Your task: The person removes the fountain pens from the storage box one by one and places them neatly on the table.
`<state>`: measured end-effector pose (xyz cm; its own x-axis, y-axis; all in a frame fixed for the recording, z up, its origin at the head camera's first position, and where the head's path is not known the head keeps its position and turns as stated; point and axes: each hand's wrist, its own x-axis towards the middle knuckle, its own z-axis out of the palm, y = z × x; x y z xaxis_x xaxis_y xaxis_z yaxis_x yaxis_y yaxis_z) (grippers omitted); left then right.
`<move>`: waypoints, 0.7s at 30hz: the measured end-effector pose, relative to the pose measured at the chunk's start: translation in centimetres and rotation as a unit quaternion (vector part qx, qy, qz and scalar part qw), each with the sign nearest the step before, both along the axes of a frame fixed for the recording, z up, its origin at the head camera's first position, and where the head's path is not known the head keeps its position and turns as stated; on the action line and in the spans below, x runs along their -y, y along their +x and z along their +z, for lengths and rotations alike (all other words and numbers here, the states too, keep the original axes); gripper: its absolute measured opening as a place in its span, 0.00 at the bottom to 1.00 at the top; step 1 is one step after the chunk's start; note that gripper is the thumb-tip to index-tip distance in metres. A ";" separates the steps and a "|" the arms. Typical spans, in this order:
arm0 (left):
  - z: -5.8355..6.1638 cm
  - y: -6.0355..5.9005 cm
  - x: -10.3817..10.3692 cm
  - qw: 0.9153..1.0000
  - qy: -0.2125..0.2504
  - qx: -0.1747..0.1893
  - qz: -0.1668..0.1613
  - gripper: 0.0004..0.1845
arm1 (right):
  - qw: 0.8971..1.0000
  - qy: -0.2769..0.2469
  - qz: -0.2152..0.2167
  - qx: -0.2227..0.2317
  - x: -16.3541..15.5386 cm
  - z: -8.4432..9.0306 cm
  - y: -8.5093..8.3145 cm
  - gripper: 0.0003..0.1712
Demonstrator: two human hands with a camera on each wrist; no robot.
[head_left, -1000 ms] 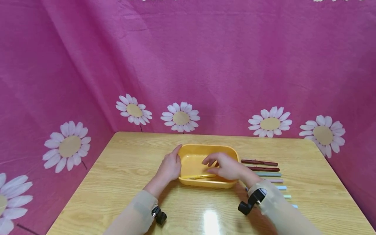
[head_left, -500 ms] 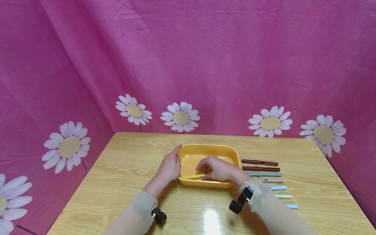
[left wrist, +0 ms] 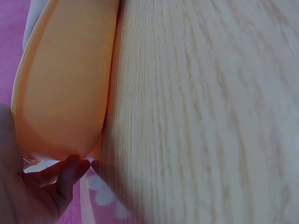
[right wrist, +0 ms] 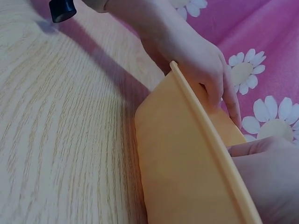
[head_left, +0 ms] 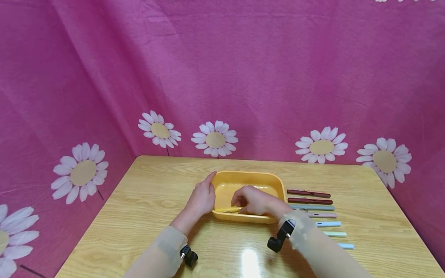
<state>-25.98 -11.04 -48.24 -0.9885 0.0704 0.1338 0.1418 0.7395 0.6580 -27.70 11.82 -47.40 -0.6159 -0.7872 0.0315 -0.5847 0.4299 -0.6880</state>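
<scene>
A yellow plastic basin (head_left: 247, 219) stands in the middle of the wooden table. My left hand (head_left: 202, 197) holds its left end, with fingers on both sides of the wall; in the left wrist view that hand (left wrist: 42, 196) shows at the basin's end. Inside, near the front wall, lies a yellow pen (head_left: 227, 211) with a metal clip. My right hand (head_left: 255, 200) reaches over the basin's right part, its curled fingers and thumb pinching the pen, whose right end they cover. In the right wrist view the basin wall hides the right hand's (right wrist: 268, 170) fingertips.
To the basin's right lie several pens in a column: dark red ones (head_left: 310, 200), a grey-green one (head_left: 316, 207), a lilac one (head_left: 325, 215), light blue ones (head_left: 328, 224) and a mint green one (head_left: 335, 234). A pink flowered cloth (head_left: 264, 85) hangs behind the table.
My right hand has moved left and down inside the basin, from loosely spread above the yellow pen to fingers closed at it. My left hand has stayed on the basin's end.
</scene>
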 end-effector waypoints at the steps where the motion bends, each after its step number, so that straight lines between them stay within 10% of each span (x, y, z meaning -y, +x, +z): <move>1: -0.1 0.0 0.0 1.000 0.000 -0.001 0.000 0.26 | 1.000 0.000 -0.001 0.001 0.0 0.0 0.0 0.13; 21: -0.1 0.0 0.0 1.000 0.003 -0.009 -0.005 0.26 | 0.999 0.000 -0.025 -0.045 -0.5 0.1 -0.2 0.10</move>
